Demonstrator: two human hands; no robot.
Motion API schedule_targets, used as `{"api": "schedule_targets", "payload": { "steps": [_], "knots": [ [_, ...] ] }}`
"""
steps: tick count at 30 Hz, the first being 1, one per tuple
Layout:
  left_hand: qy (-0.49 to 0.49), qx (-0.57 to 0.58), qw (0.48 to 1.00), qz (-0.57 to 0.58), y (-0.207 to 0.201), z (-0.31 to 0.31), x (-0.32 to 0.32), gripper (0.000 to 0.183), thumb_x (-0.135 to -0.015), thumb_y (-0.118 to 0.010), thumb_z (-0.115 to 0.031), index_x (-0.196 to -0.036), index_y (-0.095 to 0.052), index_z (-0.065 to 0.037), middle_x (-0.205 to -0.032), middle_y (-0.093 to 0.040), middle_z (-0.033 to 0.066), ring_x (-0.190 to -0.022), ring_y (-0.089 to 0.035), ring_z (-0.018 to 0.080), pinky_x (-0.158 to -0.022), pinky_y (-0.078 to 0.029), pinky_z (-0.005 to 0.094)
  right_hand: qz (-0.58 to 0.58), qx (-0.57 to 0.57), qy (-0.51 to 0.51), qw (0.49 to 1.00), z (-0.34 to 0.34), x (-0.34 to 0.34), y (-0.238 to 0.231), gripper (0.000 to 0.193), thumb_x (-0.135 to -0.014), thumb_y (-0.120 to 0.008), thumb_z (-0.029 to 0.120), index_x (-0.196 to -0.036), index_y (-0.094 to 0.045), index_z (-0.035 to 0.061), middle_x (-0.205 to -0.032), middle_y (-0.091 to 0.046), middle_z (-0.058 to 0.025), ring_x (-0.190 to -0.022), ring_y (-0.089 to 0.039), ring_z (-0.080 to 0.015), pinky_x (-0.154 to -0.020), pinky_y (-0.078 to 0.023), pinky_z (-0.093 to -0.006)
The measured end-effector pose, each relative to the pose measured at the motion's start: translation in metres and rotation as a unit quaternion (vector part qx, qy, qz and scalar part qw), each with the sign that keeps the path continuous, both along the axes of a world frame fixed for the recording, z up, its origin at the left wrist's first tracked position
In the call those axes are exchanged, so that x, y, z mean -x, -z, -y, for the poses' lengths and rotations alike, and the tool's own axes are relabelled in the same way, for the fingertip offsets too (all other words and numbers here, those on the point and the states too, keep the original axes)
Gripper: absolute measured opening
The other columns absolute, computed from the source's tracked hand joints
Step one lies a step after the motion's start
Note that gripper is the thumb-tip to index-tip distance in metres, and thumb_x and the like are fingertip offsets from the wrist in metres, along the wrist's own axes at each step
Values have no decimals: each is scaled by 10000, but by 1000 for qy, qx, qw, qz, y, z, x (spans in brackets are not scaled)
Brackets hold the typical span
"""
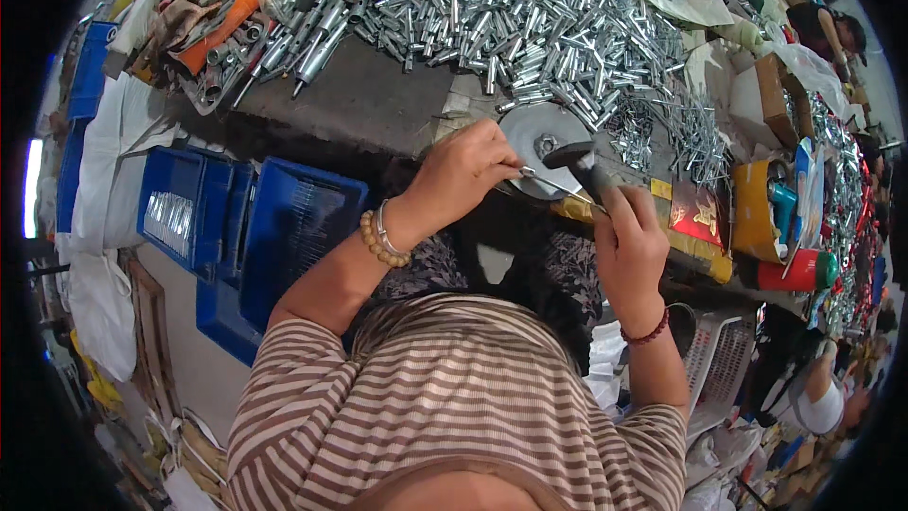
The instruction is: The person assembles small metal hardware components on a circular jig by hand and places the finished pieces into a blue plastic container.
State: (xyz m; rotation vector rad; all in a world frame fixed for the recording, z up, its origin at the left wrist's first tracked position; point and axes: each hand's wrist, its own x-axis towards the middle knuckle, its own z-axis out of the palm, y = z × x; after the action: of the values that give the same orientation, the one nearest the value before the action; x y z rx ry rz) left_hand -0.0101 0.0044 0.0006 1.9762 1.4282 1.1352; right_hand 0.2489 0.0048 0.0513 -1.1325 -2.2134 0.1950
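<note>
My left hand [463, 175] pinches one end of a thin metal rod [558, 184] between thumb and fingertips. The rod slants down to the right, toward my right hand [632, 241]. That hand is closed round the handle of a dark-headed hammer [570, 153]; whether its fingers also touch the rod's far end I cannot tell. Beneath the hammer head lies a round grey metal disc [526, 130] with a small metal piece at its middle. Just beyond, a large heap of shiny metal tubes [530, 19] covers the bench.
Blue plastic bins [317, 187] stand at the left, some holding thin metal parts. Slim rods [698, 132] and a red-and-green cylinder [799, 270] are to the right. Long metal tools [322, 43] lie at the bench's far left. A white basket [724, 360] sits at lower right.
</note>
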Motion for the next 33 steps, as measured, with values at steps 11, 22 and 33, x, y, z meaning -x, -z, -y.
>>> {"api": "schedule_targets", "payload": {
  "steps": [11, 22, 33],
  "knots": [
    [10, 1, 1000, 13, -3, 1, 1, 111, -860, -770, -56, -968, -769, -33, -912, -600, 84, -839, -654, 251, -746, -520, 355, -56, 63, -4, 996, -9, 5, 6, 327, -862, -682, -15, -1175, -721, 68, -1003, -658, -108, -817, -673, -331, -701, -554, -419],
    [-13, -33, 999, -22, 2, 6, -1, 159, -855, -777, -78, -1012, -779, -51, -939, -607, 76, -843, -650, 251, -761, -525, 353, 56, 84, -6, 995, 9, 22, 20, 188, -812, -795, 121, -886, -633, 61, -859, -627, -126, -789, -649, -339, -673, -509, -476],
    [-80, 239, 898, 361, 9, 49, -34, 553, -1057, -590, -127, -1573, -393, -96, -1036, -746, 73, -696, -598, 60, -550, -478, 196, -204, 524, -9, 827, 31, 39, 20, 178, -952, -712, 118, -992, -602, -16, -708, -654, -53, -626, -588, -94, -576, -474, -293]
  ]
}}
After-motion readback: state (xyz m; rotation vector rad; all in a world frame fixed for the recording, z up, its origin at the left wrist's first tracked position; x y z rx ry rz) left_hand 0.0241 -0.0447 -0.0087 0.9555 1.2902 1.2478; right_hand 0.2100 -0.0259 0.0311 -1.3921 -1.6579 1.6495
